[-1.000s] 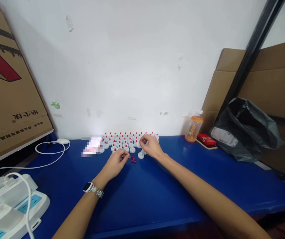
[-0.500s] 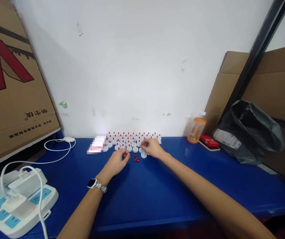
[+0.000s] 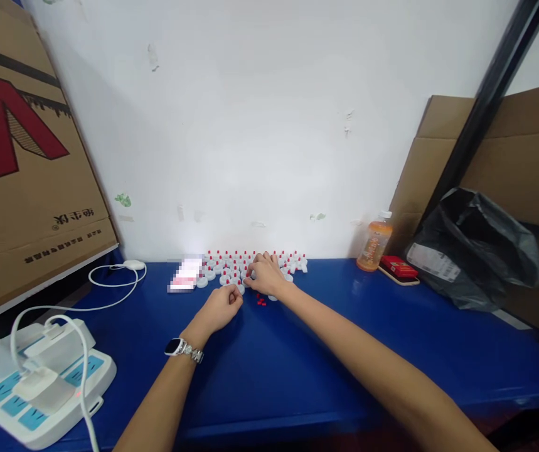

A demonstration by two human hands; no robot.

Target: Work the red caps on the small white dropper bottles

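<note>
Blue desk (image 3: 297, 376) nearest, both bare forearms stretched forward across it. At the near left corner, white power strip (image 3: 34, 392) with plugs and white cables. On the left wrist, silver-banded watch (image 3: 182, 348). Further out, left hand (image 3: 222, 307) resting on the desk, fingers curled inward toward the thumb, fingertips just beside a white cap at the front edge of the cluster; too small to tell whether anything is pinched between them. Just right of that hand, small loose red pieces (image 3: 261, 302) lying on the desk. Slightly beyond, right hand (image 3: 263, 276) laid palm-down over the front rows of the white caps with red tips (image 3: 231, 265), fingers bent and touching them; cannot tell whether one is gripped. Caps standing upright in tight rows, reaching back to the wall (image 3: 250, 125). Left of the caps, blurred pink-and-white patch (image 3: 185, 275). Far left, white mouse-like object (image 3: 133, 265) on a looped cable, below a leaning cardboard box (image 3: 24, 176). Far right, orange drink bottle (image 3: 371, 242), red packet (image 3: 398, 267), black plastic bag (image 3: 476, 251) against more cardboard.
</note>
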